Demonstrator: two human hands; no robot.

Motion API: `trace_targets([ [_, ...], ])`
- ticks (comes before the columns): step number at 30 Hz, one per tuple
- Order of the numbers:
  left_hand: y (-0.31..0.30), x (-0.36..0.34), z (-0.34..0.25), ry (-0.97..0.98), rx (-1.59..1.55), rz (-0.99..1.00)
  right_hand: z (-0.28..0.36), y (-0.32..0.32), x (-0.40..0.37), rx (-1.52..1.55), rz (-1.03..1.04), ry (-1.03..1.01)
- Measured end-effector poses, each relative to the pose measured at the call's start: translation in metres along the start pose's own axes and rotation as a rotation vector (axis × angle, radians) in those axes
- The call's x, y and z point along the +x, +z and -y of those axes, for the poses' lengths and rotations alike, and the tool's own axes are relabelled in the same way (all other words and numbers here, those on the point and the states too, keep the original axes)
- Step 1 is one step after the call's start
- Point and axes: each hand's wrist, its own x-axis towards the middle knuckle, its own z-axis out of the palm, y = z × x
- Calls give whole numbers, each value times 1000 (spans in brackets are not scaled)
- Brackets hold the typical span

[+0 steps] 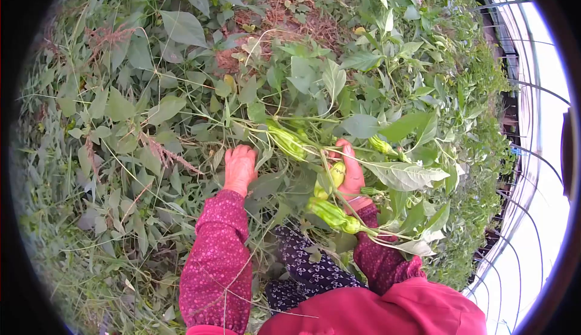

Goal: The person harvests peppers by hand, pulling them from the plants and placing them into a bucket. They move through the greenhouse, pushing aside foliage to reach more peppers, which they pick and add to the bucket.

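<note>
My right hand [351,174] is curled around a light green pepper [333,177], whose lower part shows beside the palm. Leafy stems cross in front of that hand and hide some of its fingers. Another wrinkled green pepper [328,214] hangs just below, on a drooping branch. Between my two hands, a long ribbed pepper [287,142] hangs from a stem. My left hand [240,168] reaches down into the weeds and leaves left of it, back upward. Its fingers are bent and close together, with the tips buried in foliage, so what they grip is hidden.
A smaller pepper [381,145] hangs right of my right hand among broad leaves [408,176]. Dense weeds [121,153] fill the left side. Dry brown litter [290,14] lies at the top. Curved greenhouse ribs and pale sheeting [538,165] run along the right.
</note>
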Motion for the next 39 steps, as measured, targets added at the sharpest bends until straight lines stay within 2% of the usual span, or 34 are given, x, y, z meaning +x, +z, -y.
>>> trace_targets([
  [1,7,-1,3,2,24,-58,2,3,-4,-57,-27,3],
  [4,2,-5,-2,-126,15,40,-1,-1,-2,-99,22,-34],
  [7,-18,-3,-6,-232,-40,201,-7,-5,3,52,88,-50],
  [13,-18,0,0,-233,-35,344,-8,1,8,223,148,-13],
  [16,-1,6,14,-194,-12,357,-10,-2,11,222,12,28],
  [18,-12,6,13,-200,-39,349,-9,-1,16,286,45,12],
  [19,-14,5,15,-215,-83,339,-9,-1,15,285,71,0],
  [21,7,-1,24,-355,-433,243,-8,0,17,291,126,-13],
  [23,54,-5,50,-370,-648,197,-8,-3,20,310,112,-30],
  [24,54,-4,49,-376,-754,174,-9,-4,21,319,105,-40],
  [26,47,-3,41,-272,-772,188,-8,-6,19,284,19,-47],
  [27,49,-2,37,-234,-783,112,-6,-5,18,265,4,-53],
  [30,35,-3,22,-350,-610,219,-6,-2,14,279,27,-14],
  [31,28,-9,15,-301,-416,230,-5,-1,13,297,45,7],
  [34,3,-19,-9,-572,-369,267,-15,-8,19,310,84,-11],
  [36,-27,-35,-36,-590,-490,249,-13,-7,15,296,96,-9],
  [38,-46,-63,-57,-473,-371,256,-8,9,4,319,119,-31],
  [39,-38,-77,-51,-509,-371,115,-4,18,0,270,3,-24],
])
